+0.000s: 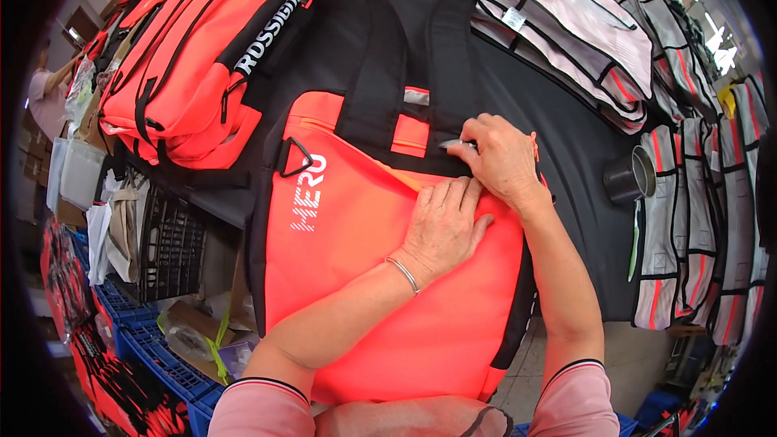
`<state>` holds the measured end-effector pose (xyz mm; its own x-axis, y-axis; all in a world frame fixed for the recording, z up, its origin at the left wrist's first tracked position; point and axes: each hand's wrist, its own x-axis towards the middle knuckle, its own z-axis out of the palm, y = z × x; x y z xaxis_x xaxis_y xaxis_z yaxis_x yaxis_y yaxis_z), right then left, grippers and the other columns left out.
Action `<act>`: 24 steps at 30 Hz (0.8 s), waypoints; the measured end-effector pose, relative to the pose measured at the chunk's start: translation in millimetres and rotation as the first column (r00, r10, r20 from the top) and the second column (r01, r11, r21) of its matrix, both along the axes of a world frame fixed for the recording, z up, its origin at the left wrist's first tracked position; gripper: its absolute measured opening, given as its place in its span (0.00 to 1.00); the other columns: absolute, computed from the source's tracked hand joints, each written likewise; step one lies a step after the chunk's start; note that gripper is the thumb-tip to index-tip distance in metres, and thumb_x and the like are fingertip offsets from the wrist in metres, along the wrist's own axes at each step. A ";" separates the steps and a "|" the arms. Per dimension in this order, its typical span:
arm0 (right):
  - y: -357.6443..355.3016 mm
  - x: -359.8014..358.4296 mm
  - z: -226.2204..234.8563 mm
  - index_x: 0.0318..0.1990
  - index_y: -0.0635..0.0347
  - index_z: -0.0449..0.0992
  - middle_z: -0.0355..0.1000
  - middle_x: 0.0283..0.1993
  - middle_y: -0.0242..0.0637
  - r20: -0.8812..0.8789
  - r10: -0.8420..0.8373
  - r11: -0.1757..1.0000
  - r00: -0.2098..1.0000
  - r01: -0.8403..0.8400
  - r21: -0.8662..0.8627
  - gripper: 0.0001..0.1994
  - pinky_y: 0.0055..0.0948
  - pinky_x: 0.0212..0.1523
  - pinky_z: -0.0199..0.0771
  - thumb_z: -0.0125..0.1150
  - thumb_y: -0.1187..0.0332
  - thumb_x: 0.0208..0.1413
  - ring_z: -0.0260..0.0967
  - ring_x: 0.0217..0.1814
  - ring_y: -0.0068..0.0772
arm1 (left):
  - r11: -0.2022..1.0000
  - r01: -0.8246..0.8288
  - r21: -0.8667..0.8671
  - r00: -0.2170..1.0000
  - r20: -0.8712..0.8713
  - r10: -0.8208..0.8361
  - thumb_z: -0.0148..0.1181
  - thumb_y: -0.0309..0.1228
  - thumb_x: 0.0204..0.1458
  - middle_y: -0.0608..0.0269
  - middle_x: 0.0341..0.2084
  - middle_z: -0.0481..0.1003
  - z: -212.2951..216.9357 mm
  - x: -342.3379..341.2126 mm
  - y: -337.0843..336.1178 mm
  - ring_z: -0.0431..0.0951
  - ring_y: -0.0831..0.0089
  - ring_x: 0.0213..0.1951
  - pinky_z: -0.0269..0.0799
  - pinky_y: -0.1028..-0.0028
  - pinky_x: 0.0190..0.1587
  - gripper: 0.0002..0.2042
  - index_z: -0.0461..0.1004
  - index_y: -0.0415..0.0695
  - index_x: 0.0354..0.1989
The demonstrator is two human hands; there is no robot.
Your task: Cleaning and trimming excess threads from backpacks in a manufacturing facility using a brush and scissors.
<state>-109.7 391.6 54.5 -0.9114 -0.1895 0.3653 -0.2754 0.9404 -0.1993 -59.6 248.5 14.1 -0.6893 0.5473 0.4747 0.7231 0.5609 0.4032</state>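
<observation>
A large orange backpack with black trim and black shoulder straps lies flat on a black table in front of me. My left hand presses palm-down on the orange fabric near the bag's upper edge, a thin bracelet at its wrist. My right hand is closed around a small silvery tool, whose tip pokes out at the black band where the straps join the bag. The two hands touch each other.
A stack of finished orange bags sits at the upper left. Piles of grey-white panels with red and black edging lie at the upper right and right. A metal cup stands at the right. Black and blue crates are at the lower left.
</observation>
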 end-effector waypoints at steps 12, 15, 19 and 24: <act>-5.1 -2.5 -5.7 0.30 0.58 0.76 0.68 0.27 0.33 -0.120 -0.039 0.991 0.992 0.054 0.123 0.12 0.35 0.32 0.70 0.70 0.61 0.45 0.70 0.34 0.34 | 0.999 -0.002 0.050 1.000 0.004 0.002 0.63 0.37 0.50 0.54 0.44 0.71 -4.0 -2.1 -1.5 0.71 0.61 0.46 0.65 0.65 0.48 0.23 0.69 0.35 0.51; 5.6 4.9 6.2 0.31 0.58 0.76 0.72 0.30 0.33 0.144 -0.151 0.977 0.978 0.170 -0.129 0.11 0.35 0.33 0.72 0.69 0.61 0.48 0.73 0.35 0.34 | 0.935 -0.065 0.348 0.992 0.123 0.023 0.57 0.25 0.55 0.49 0.43 0.71 -2.2 -24.0 -13.8 0.73 0.55 0.44 0.72 0.62 0.46 0.15 0.69 0.34 0.51; -1.7 7.1 -9.4 0.32 0.59 0.76 0.72 0.29 0.32 0.009 -0.267 0.867 0.964 0.245 -0.433 0.13 0.33 0.31 0.72 0.70 0.59 0.49 0.73 0.31 0.34 | 0.902 -0.285 0.325 0.938 0.286 0.193 0.55 0.21 0.57 0.51 0.37 0.72 -6.4 -71.9 -29.9 0.80 0.65 0.27 0.78 0.72 0.29 0.10 0.71 0.34 0.47; -2.2 7.8 -18.1 0.32 0.59 0.76 0.72 0.29 0.31 -0.068 -0.300 0.837 0.951 0.228 -0.498 0.13 0.31 0.29 0.72 0.72 0.61 0.47 0.73 0.30 0.32 | 0.972 -0.165 0.170 0.974 0.183 0.133 0.62 0.23 0.51 0.51 0.35 0.75 -10.8 -90.7 -20.4 0.78 0.54 0.30 0.77 0.63 0.33 0.08 0.77 0.37 0.39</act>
<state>-102.0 389.4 36.4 -0.8350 0.2821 0.4724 -0.0885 0.7784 -0.6214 -150.3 228.1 3.3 -0.8353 0.3469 0.4266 0.5493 0.5621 0.6183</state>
